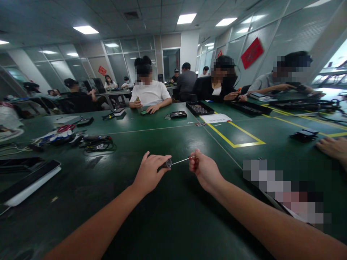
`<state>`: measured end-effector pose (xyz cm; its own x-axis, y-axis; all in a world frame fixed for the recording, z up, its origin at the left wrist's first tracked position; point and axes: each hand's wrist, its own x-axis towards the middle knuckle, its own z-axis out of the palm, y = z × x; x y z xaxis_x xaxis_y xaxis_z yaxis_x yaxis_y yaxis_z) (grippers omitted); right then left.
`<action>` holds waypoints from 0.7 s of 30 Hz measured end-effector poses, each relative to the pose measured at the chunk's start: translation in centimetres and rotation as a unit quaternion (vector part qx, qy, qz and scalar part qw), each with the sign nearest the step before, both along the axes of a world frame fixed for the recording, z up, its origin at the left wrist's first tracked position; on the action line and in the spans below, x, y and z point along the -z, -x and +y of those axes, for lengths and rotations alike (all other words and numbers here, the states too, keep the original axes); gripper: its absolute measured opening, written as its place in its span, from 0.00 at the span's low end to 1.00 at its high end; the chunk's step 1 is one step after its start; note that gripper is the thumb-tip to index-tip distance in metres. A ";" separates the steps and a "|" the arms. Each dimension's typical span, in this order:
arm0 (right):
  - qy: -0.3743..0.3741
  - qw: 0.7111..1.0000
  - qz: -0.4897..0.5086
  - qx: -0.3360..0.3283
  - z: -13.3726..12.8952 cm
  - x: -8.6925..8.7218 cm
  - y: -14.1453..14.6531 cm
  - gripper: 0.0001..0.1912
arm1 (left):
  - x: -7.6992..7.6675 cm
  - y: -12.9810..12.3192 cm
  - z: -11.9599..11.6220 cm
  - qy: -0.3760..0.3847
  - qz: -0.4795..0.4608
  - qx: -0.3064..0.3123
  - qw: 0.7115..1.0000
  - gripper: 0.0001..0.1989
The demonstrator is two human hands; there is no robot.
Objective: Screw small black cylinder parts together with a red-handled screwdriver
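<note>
Above the green table (pixel 168 216), my left hand (pixel 150 171) is closed round a small dark cylindrical part (pixel 168 163) with a round, glassy-looking end that faces right. My right hand (pixel 204 169) grips a screwdriver (pixel 180 161) by its reddish handle. The thin metal shaft points left, and its tip is at or near the end of the cylindrical part. Whether the tip touches or enters it, I cannot tell. Both hands are raised over the middle of the near table area.
Cables (pixel 97 143) and gloves (pixel 61 136) lie at the left, beyond a black and white device (pixel 34 184). Black trays (pixel 199 108) stand farther back. People sit across the table; another person's hand (pixel 332 148) rests at the right edge.
</note>
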<state>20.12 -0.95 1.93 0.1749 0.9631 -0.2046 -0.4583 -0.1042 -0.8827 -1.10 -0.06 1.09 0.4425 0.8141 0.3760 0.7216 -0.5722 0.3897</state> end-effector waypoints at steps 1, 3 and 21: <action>-0.005 1.000 0.003 0.012 0.2 0.1 -0.1 0.16 | 0.0 0.1 0.1 0.012 0.006 -0.010 1.000 0.19; -0.029 0.999 -0.013 0.034 0.2 0.3 -0.1 0.14 | 0.2 0.3 0.4 0.039 0.010 -0.024 0.999 0.19; -0.197 0.917 -0.346 0.003 -1.6 -0.3 0.3 0.17 | 0.7 0.0 0.0 0.061 -0.012 -0.020 0.998 0.21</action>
<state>19.79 -2.52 2.27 0.1367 0.9373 0.3205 0.2270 0.2853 -0.9312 -1.08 -0.07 0.43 0.4008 0.8711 0.2838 0.7324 -0.4908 0.4719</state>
